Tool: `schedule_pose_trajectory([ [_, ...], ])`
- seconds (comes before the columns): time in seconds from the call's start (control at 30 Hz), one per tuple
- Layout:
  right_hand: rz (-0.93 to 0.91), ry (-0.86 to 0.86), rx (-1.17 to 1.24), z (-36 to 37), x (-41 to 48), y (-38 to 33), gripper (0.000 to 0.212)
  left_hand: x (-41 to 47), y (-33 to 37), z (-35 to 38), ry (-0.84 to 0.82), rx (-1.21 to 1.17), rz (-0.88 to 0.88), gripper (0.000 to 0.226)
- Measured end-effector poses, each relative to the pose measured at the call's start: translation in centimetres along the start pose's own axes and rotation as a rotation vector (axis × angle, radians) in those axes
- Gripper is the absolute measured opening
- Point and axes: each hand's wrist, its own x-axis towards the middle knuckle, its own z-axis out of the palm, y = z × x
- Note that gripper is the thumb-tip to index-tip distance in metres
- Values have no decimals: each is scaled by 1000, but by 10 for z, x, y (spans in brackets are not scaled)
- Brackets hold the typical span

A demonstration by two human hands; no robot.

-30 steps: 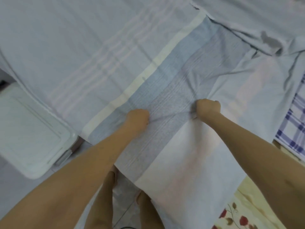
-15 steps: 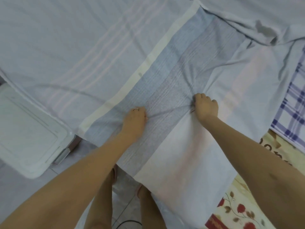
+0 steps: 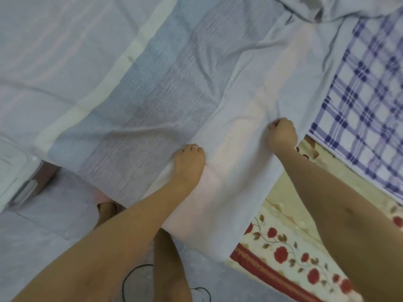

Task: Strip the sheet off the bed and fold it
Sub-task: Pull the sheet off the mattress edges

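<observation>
The pale blue sheet (image 3: 165,88), with a cream stripe and darker grey-blue bands, lies spread over the bed and hangs off its near edge. My left hand (image 3: 189,162), wearing a ring, grips a fold of the sheet at the bed's edge. My right hand (image 3: 282,135) is fisted round the sheet near its right side, and creases run up from both grips. The sheet's far right corner is bunched up at the top of the view.
A blue-and-white checked cloth (image 3: 368,110) lies uncovered on the bed at right. The mattress side with red roses (image 3: 290,256) shows below it. A white plastic box lid (image 3: 11,168) sits at left. My legs stand on grey floor, with a black cable (image 3: 139,277) near them.
Both hands have pulled the sheet toward me and to the right. More of the checked cloth and the flowered mattress side is uncovered.
</observation>
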Motion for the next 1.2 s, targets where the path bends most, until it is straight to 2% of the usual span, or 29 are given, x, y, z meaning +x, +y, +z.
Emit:
schedule_pose_trajectory([
  [0.1,-41,-13,-55,-2,1,-1,29,6,3,-5,-19,38,-12,19],
  [0.23,-122,45,-246,-14,6,8,31,0,14,-5,-30,-13,33,16],
  [0.4,-110,40,-247,-17,7,29,27,-8,18,4,-42,-22,62,15],
  [0.53,-54,18,-8,-14,13,31,27,-5,20,1,-54,-57,82,28],
  [0.63,50,124,209,-16,28,38,40,-11,40,-6,-29,-47,204,44],
  [0.7,93,156,165,-18,40,42,52,-14,61,-3,-36,-6,269,52],
  [0.8,56,106,71,-16,54,43,38,-13,88,9,-162,43,176,63],
  [0.83,47,91,30,-17,57,41,32,-12,97,10,-173,90,158,57],
  [0.9,32,69,-40,-16,60,37,28,-9,108,7,-164,197,169,30],
  [0.93,20,61,-82,-15,60,36,28,-8,113,7,-196,183,181,27],
  [1.03,-54,57,-201,-15,61,39,30,-5,125,12,-242,134,247,35],
  [1.2,-138,133,-415,-22,67,58,33,-4,131,18,-238,-16,187,29],
])
